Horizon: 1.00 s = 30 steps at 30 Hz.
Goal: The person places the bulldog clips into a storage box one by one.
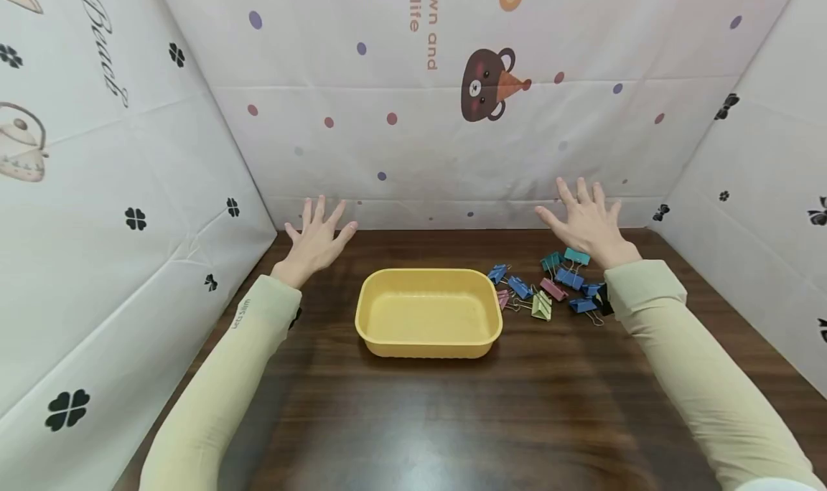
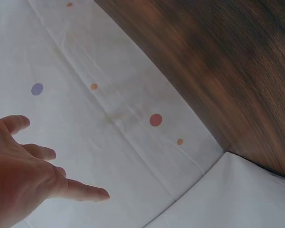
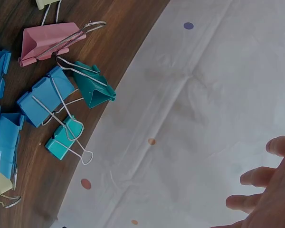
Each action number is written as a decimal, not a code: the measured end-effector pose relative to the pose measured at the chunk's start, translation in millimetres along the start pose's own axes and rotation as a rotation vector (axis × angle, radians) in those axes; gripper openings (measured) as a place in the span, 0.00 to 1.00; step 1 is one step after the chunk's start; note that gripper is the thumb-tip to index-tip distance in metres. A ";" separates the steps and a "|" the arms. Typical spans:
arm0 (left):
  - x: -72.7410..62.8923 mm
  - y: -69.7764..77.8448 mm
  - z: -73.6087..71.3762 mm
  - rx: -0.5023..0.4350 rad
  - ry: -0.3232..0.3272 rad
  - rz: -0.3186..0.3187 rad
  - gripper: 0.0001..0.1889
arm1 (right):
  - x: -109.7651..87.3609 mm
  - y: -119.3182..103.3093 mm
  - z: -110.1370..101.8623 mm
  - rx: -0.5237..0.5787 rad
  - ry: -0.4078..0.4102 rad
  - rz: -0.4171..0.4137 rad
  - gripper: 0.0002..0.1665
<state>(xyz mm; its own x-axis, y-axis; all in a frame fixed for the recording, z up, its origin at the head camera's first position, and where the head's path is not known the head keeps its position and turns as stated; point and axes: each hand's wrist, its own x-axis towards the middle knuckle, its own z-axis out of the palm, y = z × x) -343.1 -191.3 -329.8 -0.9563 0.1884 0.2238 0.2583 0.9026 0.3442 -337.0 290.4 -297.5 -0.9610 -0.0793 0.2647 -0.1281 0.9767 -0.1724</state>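
Observation:
My left hand (image 1: 314, 243) is raised with spread fingers above the table's left back part, holding nothing. In the left wrist view the same hand (image 2: 26, 178) shows at the lower left, away from any object. On the other side my right hand (image 1: 589, 222) is spread too, above and behind a loose group of binder clips. Blue (image 1: 569, 278), teal (image 1: 577, 256), pink (image 1: 553, 288) and pale green (image 1: 541, 306) clips lie there, partly hidden by the right wrist. Between the hands stands a yellow plastic tub (image 1: 429, 349) with nothing inside.
The dark brown wooden table (image 1: 413, 419) has a glossy patch near the front. White printed sheets hang as a back wall (image 1: 413, 146), a left wall (image 1: 129, 261) and a right wall (image 1: 762, 225). The clips spread from the tub's right side to under the right wrist.

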 end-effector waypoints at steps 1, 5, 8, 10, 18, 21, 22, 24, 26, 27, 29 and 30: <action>-0.1 0.2 0.4 -0.003 -0.002 0.001 0.38 | -0.3 0.0 0.3 -0.002 -0.003 0.001 0.52; -1.0 0.6 2.5 -0.009 -0.013 0.004 0.38 | -1.3 0.1 1.5 -0.004 -0.015 0.004 0.53; -2.0 1.4 2.5 -0.011 -0.020 0.009 0.38 | -0.8 -0.2 1.5 -0.007 -0.016 0.005 0.53; -3.0 2.5 1.4 -0.012 -0.028 0.018 0.38 | 0.4 -1.0 0.6 -0.014 -0.011 0.003 0.53; -5.8 1.6 0.6 -0.176 -0.186 -0.005 0.36 | 5.7 -8.2 -8.7 0.016 -0.012 -0.021 0.52; -11.7 3.5 3.6 -0.382 -0.380 -0.090 0.37 | 8.0 -7.4 -11.8 0.095 -0.010 -0.018 0.50; -14.6 3.8 4.6 -0.458 -0.449 -0.129 0.37 | 8.6 -6.5 -12.6 0.127 -0.009 -0.014 0.50; -19.9 2.6 8.1 -0.608 -0.569 -0.213 0.37 | 10.2 -3.0 -13.0 0.204 -0.002 -0.007 0.49; -24.1 -0.6 12.4 -0.710 -0.658 -0.263 0.36 | 10.8 0.3 -13.4 0.267 0.004 0.000 0.48; -25.8 -2.1 14.8 -0.749 -0.686 -0.275 0.36 | 11.0 2.3 -13.6 0.294 0.002 0.004 0.47; -28.5 -4.2 19.9 -0.823 -0.723 -0.295 0.34 | 11.6 6.6 -13.8 0.327 -0.003 0.011 0.46; -29.5 -4.7 22.4 -0.853 -0.736 -0.302 0.33 | 11.8 8.6 -13.9 0.331 -0.008 0.013 0.46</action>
<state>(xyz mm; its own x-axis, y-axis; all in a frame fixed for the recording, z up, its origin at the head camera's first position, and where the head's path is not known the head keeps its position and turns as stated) -319.1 -192.5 -358.4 -0.7711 0.4416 -0.4586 -0.2525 0.4492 0.8570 -346.0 300.6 -282.6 -0.9648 -0.0697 0.2534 -0.1869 0.8598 -0.4751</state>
